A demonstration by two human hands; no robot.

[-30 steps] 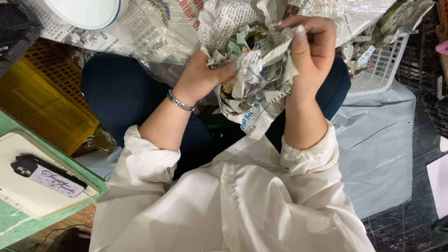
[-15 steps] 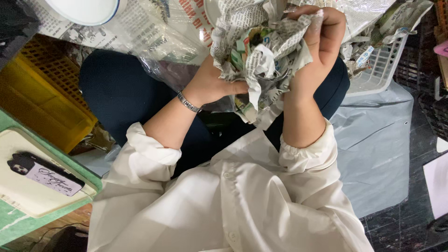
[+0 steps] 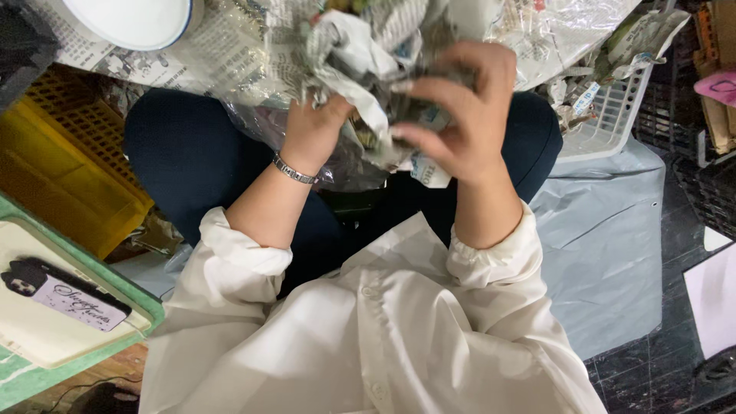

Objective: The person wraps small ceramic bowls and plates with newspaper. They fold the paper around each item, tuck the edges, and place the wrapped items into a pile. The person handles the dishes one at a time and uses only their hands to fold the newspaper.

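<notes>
Crumpled newspaper wad [image 3: 368, 54], grey print with white folds, held up over the lap between both hands, near the top middle of the view. Right hand [image 3: 460, 115] sits on the near side of it, fingers curled in and pinching the paper, thumb tip pointing left; motion blur here (exact finger contact is hard to make out). Left hand [image 3: 314, 126] grips the wad from below and left, fingers buried in the folds, closed on the paper. Hands are close together, only the wad between them. Silver bracelet [image 3: 294, 172] on the left wrist.

Both forearms bare, white shirt [image 3: 368, 330] sleeves pushed up to the elbows; dark trousers [image 3: 192, 161] under the arms, person seated. Clear plastic sheet [image 3: 253, 69] over more newspaper spreads behind and around the wad, reaching down onto the lap.

Further out: white round bowl with a blue rim [image 3: 130, 19] at top left, lying on printed paper. Yellow slotted crate [image 3: 65, 169] at left, beside the knee. Below that a green-edged tray [image 3: 92, 337] with a pale board on it and a phone in a dark and lilac case [image 3: 65, 295] lying flat. On the right, a white plastic basket [image 3: 613, 115] stuffed with paper scraps, just beside the right knee. Grey plastic sheet [image 3: 606, 238] on the dark floor under it.
</notes>
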